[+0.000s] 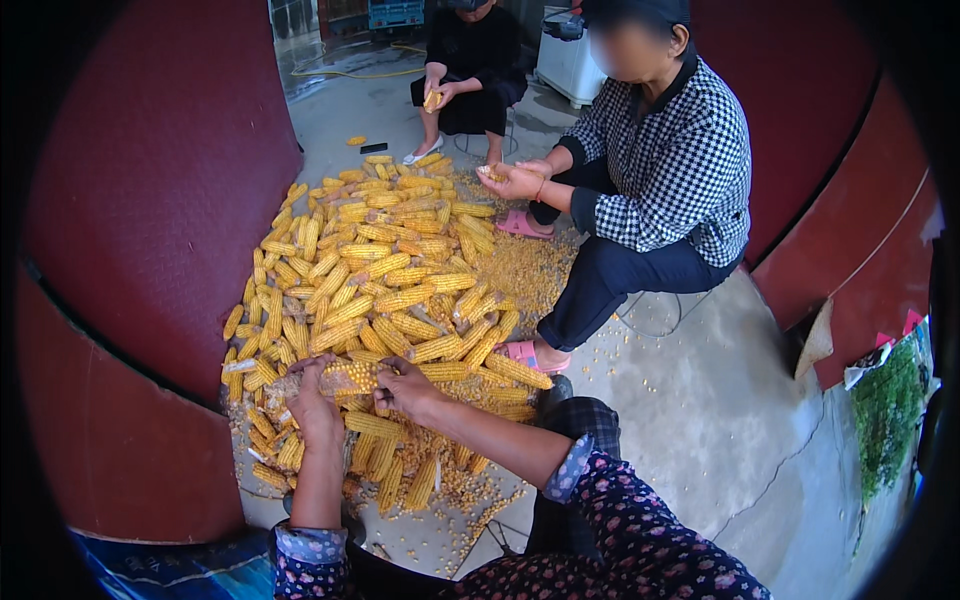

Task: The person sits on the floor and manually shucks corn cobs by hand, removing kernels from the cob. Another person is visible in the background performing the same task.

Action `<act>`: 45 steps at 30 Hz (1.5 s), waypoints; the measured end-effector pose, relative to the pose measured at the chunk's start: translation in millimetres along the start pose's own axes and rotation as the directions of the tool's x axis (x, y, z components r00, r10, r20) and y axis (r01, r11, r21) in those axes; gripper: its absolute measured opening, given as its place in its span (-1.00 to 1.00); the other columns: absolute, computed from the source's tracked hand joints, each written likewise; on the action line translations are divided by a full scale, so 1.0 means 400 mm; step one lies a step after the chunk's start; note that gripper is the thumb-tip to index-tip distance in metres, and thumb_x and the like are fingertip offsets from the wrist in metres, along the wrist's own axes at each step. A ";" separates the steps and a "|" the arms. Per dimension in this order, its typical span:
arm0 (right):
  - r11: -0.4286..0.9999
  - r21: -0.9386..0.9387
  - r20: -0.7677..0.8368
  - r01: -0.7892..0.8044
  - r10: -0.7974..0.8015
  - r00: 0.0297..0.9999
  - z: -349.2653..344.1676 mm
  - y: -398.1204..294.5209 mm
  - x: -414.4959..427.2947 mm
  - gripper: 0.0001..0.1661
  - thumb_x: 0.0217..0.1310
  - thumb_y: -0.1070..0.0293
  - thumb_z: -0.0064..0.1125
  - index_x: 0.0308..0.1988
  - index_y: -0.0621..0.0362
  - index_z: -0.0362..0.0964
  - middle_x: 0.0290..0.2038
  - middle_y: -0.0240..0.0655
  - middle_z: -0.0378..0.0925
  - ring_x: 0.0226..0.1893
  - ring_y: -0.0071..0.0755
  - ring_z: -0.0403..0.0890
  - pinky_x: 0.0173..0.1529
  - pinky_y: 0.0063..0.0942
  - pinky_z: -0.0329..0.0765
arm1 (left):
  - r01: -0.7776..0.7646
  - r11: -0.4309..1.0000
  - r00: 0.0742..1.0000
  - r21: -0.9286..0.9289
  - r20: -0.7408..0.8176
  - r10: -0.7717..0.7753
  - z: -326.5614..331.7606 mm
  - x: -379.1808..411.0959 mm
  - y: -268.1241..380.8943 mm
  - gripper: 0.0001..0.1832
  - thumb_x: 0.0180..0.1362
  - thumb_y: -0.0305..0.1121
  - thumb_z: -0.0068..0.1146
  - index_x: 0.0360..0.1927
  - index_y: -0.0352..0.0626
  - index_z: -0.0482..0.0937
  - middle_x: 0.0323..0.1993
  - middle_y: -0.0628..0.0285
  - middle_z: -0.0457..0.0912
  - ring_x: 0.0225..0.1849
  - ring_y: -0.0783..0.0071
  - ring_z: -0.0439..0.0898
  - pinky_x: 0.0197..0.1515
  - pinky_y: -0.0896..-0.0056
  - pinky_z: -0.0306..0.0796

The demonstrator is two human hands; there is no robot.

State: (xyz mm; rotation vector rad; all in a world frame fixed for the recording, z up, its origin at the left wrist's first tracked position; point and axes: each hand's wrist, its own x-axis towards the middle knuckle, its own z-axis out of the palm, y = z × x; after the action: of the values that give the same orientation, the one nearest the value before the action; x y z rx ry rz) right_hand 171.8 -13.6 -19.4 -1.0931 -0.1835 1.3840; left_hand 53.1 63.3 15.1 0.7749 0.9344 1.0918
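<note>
Between my two hands is a partly shelled corn cob [349, 379], held roughly level above the heap. My left hand [315, 405] grips its bare, kernel-free end. At the other end, where yellow kernels still sit in rows, the fingers of my right hand [407, 390] close around the tip. Beneath and beyond spreads a large heap of dried yellow corn ears [375, 277] on the concrete floor. Loose kernels [450, 495] lie scattered below my forearms, among several ears close to my feet.
A co-worker in a checked jacket [675, 165] sits at the right, holding corn. Another person in black [476, 52] sits farther back with an ear. Dark red panels [157, 187] flank the heap. More loose kernels [525, 270] lie by pink slippers [531, 354]. A phone [373, 148] rests on the floor.
</note>
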 end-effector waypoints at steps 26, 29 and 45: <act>1.000 0.012 -0.009 0.002 -0.002 1.000 0.015 -0.023 -0.006 -0.61 0.40 0.30 -0.23 0.06 0.36 0.09 -0.40 -0.29 0.30 -0.55 -0.60 0.29 -0.54 -0.67 0.36 | -0.137 0.983 0.974 -0.126 0.162 0.156 -0.003 -0.010 0.004 -0.84 0.03 -0.55 0.11 -0.32 -0.16 0.40 -0.27 0.11 0.60 -0.12 0.37 0.55 0.01 0.33 0.37; 0.990 -0.135 -0.058 0.039 -0.048 0.997 0.022 -0.022 -0.001 -0.62 0.39 0.35 -0.22 0.08 0.37 0.08 -0.39 -0.30 0.28 -0.54 -0.60 0.28 -0.51 -0.66 0.35 | -0.121 0.985 0.980 -0.120 0.146 0.138 0.000 -0.011 0.007 -0.86 0.04 -0.54 0.10 -0.33 -0.16 0.40 -0.27 0.12 0.60 -0.10 0.37 0.53 0.01 0.32 0.36; 0.995 -0.002 0.046 -0.105 0.105 0.993 0.021 -0.029 -0.008 -0.77 0.39 0.28 -0.30 -0.24 0.23 0.17 -0.33 -0.22 0.28 -0.48 -0.50 0.34 -0.45 -0.54 0.39 | -0.221 0.971 0.944 -0.089 0.231 0.236 -0.022 -0.012 0.018 -0.85 0.04 -0.59 0.12 -0.32 -0.19 0.43 -0.28 0.07 0.60 -0.17 0.38 0.57 0.04 0.42 0.34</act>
State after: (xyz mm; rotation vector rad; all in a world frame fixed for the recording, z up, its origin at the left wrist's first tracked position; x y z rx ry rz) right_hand 173.3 -9.8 -5.6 -1.0839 -0.1615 1.5038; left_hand 41.6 61.4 19.1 0.9586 0.6123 1.1918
